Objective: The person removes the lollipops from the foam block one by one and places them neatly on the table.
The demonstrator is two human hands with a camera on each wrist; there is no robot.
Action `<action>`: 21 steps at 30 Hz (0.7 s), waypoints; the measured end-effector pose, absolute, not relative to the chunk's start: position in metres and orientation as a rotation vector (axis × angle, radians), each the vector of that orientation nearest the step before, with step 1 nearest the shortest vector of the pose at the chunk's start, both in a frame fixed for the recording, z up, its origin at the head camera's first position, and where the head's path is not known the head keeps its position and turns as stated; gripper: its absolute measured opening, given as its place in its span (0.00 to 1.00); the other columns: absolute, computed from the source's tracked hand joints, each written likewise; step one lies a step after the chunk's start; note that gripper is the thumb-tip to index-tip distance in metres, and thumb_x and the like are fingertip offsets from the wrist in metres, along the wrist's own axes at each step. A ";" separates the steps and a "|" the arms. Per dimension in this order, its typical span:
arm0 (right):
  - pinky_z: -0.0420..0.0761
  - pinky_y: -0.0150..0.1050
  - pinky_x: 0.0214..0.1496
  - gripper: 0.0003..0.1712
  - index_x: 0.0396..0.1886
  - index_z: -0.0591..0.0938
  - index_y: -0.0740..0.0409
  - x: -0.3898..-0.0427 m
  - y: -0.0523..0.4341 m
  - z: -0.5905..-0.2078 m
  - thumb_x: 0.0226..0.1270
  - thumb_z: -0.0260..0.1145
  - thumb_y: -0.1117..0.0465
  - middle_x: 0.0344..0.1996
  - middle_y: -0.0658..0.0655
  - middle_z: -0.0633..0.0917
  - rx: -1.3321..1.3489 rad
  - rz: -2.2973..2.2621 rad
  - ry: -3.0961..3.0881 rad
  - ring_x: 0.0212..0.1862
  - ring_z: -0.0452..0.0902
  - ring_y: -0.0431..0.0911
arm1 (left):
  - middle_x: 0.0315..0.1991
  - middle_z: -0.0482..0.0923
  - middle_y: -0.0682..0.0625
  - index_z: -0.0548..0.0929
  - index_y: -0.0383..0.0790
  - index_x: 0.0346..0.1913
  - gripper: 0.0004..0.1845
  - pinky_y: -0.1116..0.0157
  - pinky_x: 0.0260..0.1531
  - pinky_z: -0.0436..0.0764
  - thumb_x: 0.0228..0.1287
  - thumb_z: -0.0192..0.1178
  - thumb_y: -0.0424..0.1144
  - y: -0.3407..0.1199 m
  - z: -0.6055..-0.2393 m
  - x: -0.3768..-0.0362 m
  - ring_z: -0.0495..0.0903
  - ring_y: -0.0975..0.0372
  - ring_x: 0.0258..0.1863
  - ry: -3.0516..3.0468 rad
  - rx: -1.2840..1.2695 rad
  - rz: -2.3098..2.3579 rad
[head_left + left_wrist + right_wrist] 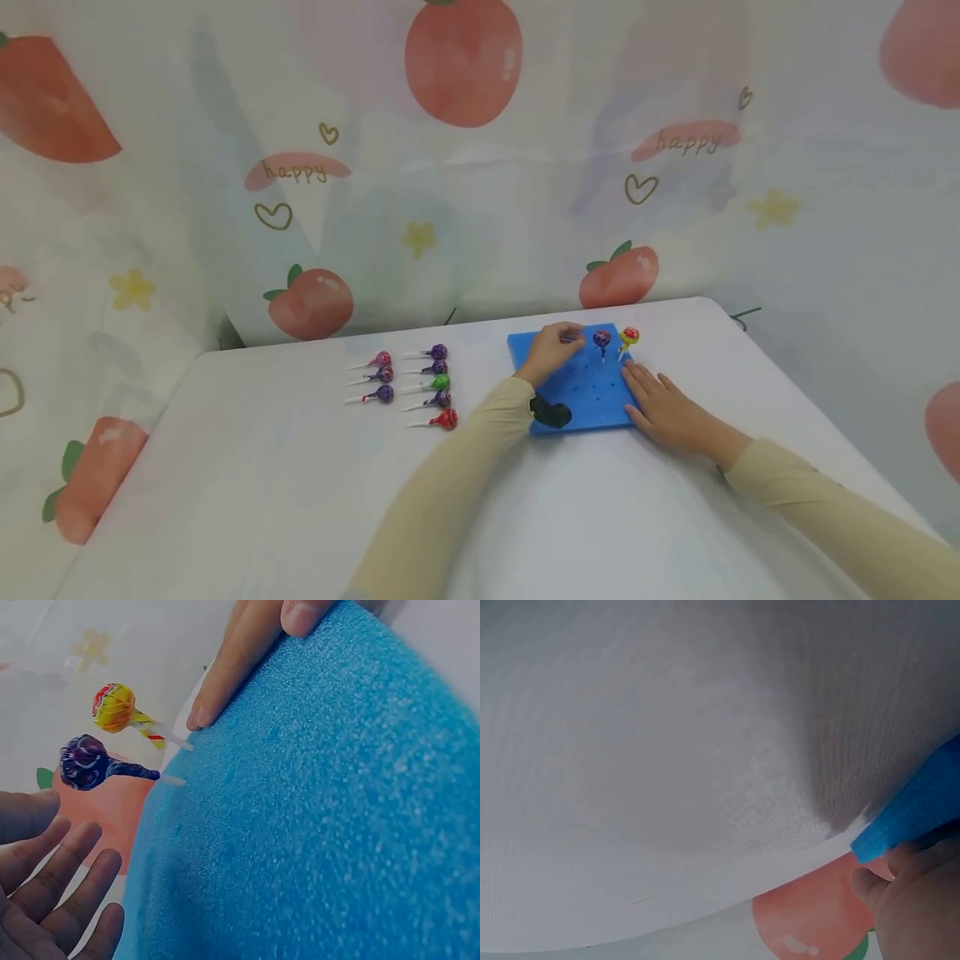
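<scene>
A blue foam board [600, 410] with small holes lies on the table. Two lollipops stand in it by their sticks near its far right corner: one in purple wrap [84, 762], one in yellow and red wrap [114, 707]. My left hand [553, 350] is over the board's far part, left of the purple lollipop. In the left wrist view its fingers [71, 881] are spread loosely, apart from that lollipop, and hold nothing. My right hand [671, 417] rests against the board's right edge with fingers extended; in the right wrist view the hand [922, 900] is partly cut off.
Left of the board, loose lollipops lie in two columns on the white table [300, 483]. The nearer column has several, including a green one [440, 382] and a red one [447, 419]. Three more, including a pink one [383, 359], lie farther left. A fruit-print curtain [480, 192] hangs behind.
</scene>
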State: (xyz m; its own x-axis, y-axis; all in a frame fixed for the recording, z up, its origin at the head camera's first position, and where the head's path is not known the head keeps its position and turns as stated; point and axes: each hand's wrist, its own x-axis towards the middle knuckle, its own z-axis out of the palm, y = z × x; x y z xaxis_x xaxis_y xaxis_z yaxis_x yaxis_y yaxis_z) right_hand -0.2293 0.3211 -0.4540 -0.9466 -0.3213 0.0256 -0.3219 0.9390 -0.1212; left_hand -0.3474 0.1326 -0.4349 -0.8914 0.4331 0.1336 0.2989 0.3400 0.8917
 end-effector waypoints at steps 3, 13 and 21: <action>0.51 0.65 0.70 0.39 0.69 0.55 0.73 -0.229 0.321 -0.454 0.70 0.53 0.51 0.71 0.72 0.54 0.505 0.183 -3.089 0.71 0.48 0.67 | 0.47 0.84 0.46 0.79 0.38 0.55 0.16 0.67 0.50 0.79 0.65 0.59 0.36 0.138 -0.438 -0.348 0.81 0.57 0.51 2.467 0.672 1.594; 0.53 0.65 0.68 0.38 0.68 0.57 0.74 -0.229 0.319 -0.455 0.70 0.53 0.52 0.70 0.72 0.57 0.534 0.155 -3.052 0.70 0.51 0.67 | 0.50 0.83 0.46 0.78 0.40 0.57 0.20 0.66 0.52 0.79 0.63 0.61 0.40 0.152 -0.442 -0.344 0.80 0.59 0.53 2.433 0.571 1.526; 0.51 0.65 0.69 0.39 0.69 0.55 0.73 -0.231 0.323 -0.458 0.71 0.52 0.51 0.71 0.72 0.55 0.530 0.147 -3.081 0.71 0.49 0.67 | 0.52 0.82 0.47 0.74 0.37 0.61 0.23 0.65 0.55 0.77 0.64 0.60 0.40 0.166 -0.450 -0.341 0.78 0.60 0.56 2.456 0.519 1.478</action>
State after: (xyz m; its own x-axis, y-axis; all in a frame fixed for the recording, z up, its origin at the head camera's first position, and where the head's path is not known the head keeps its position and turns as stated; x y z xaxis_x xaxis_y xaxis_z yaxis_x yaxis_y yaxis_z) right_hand -0.2307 0.3233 -0.4582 -0.9426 -0.3329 0.0280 -0.3340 0.9383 -0.0901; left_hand -0.3415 0.1659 -0.4496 -0.9115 0.4112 -0.0126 0.1813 0.4291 0.8849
